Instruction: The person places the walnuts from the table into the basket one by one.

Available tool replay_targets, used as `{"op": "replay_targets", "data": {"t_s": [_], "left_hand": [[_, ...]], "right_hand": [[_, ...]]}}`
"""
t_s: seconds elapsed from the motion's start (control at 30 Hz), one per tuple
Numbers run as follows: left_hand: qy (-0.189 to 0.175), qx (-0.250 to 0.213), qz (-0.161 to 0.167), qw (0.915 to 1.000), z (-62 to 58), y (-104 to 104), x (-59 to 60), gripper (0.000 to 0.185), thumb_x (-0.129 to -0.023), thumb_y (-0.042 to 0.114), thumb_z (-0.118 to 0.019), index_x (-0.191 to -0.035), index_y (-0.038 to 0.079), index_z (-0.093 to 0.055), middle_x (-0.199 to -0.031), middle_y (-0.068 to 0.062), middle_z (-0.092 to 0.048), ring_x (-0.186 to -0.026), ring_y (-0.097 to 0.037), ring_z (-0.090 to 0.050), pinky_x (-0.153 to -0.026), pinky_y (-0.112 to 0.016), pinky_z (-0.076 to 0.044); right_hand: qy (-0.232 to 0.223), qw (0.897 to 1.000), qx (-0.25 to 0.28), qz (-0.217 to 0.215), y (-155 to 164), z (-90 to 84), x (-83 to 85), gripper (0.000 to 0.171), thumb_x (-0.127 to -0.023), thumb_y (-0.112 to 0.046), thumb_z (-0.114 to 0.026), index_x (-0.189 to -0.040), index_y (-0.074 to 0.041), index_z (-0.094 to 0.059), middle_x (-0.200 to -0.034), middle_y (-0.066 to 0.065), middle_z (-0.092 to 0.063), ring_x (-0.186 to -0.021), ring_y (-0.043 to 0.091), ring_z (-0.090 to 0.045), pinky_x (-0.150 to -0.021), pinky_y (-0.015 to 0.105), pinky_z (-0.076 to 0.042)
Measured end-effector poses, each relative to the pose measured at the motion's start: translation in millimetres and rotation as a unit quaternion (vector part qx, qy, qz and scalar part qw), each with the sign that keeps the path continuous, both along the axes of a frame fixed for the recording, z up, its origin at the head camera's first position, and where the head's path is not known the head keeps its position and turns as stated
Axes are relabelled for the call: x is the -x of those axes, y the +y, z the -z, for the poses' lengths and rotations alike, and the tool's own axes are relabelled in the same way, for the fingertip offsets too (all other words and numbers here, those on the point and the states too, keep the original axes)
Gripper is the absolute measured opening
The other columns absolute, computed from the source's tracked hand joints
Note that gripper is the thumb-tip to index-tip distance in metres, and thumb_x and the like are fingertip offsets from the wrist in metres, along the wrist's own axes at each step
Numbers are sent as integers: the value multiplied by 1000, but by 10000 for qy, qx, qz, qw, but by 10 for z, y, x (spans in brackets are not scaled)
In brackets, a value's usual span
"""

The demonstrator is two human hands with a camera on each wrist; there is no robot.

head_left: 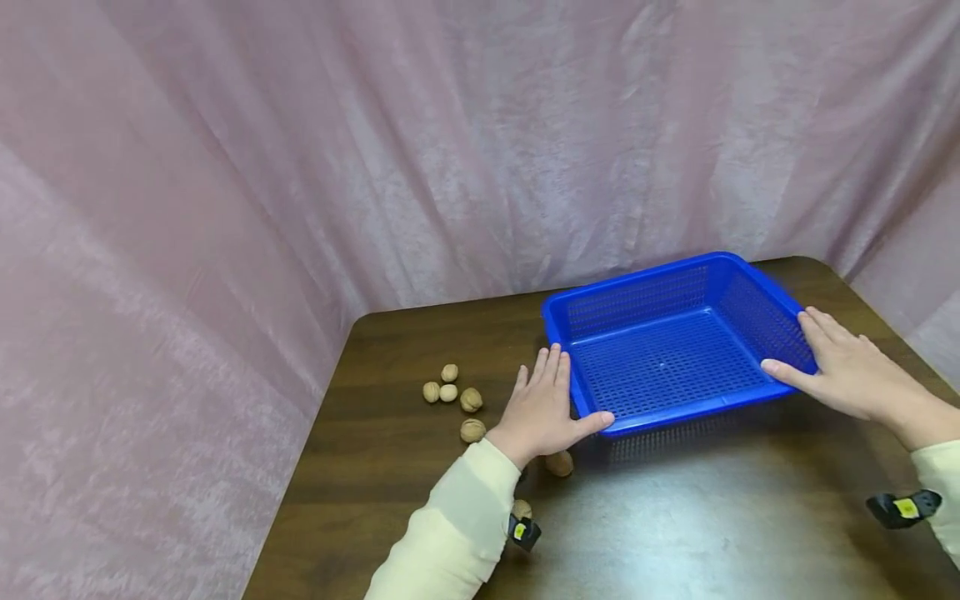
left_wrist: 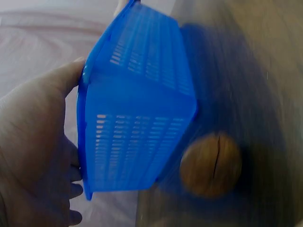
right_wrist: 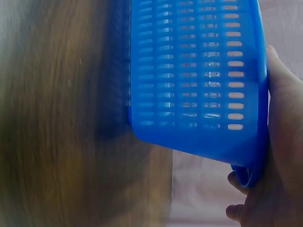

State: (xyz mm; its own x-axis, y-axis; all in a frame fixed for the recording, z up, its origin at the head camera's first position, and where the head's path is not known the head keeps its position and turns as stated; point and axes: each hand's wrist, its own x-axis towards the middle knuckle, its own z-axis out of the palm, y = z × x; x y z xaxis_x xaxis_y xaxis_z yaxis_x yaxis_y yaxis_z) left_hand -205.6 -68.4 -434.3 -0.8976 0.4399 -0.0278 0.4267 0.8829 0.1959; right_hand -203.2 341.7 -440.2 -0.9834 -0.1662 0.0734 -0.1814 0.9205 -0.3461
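A blue plastic basket (head_left: 660, 367) with slotted walls stands at the back right of the table, and its inside shows no contents. At its left rim, my left hand (head_left: 542, 412) lies with straight fingers along the edge and the thumb over the front corner. My right hand (head_left: 847, 367) rests on the right rim, fingers extended and thumb over the front edge. Both wrist views show the palms against the outside of the rim. A brown round nut (left_wrist: 211, 165) with a dark crack sits on the table beside the basket's base, near my left hand.
Several walnuts (head_left: 471, 400) lie loose on the dark wooden table (head_left: 390, 467), left of the basket. Another walnut (head_left: 522, 509) is partly hidden by my left sleeve. A pink curtain (head_left: 480, 150) hangs right behind the table's back edge.
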Motion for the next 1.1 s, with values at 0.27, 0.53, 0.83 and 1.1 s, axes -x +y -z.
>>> {"op": "replay_targets", "data": {"t_s": [0.27,0.53,0.83,1.1], "left_hand": [[-191,-160,-92,9996,-31,-430,61,115,-76,88,-36,-155,11,-6,-161,-3,6,-144,-16,11,-115,-53,-4],[-81,-77,-390,9992,-23,-750,59,121,-71,91,-38,-155,12,-4,-161,-2,7,-144,-16,12,-114,-56,-4],[133,-255,-533,9982,15,-967,-43,114,-75,88,-37,-155,13,-7,-160,2,6,-145,-14,10,-114,-57,-6],[249,-553,-367,9975,61,-1020,-28,107,-81,81,-42,-155,12,-7,-160,3,3,-145,-11,8,-115,-55,-8]], "right_hand": [[53,9997,84,-204,-382,-28,-97,104,-90,-57,-56,-148,12,-4,-152,35,1,-141,47,6,-104,71,2],[159,9991,-30,-394,-755,-44,-224,106,-89,-61,-54,-148,13,-6,-154,33,1,-142,43,8,-108,64,6],[121,9984,-159,-538,-981,-118,-399,106,-89,-64,-52,-148,14,-9,-154,34,-2,-143,42,5,-111,60,5],[270,9967,-276,-720,-860,-191,-234,110,-82,-63,-63,-148,11,-17,-152,31,-18,-142,45,-7,-107,66,6]]}}
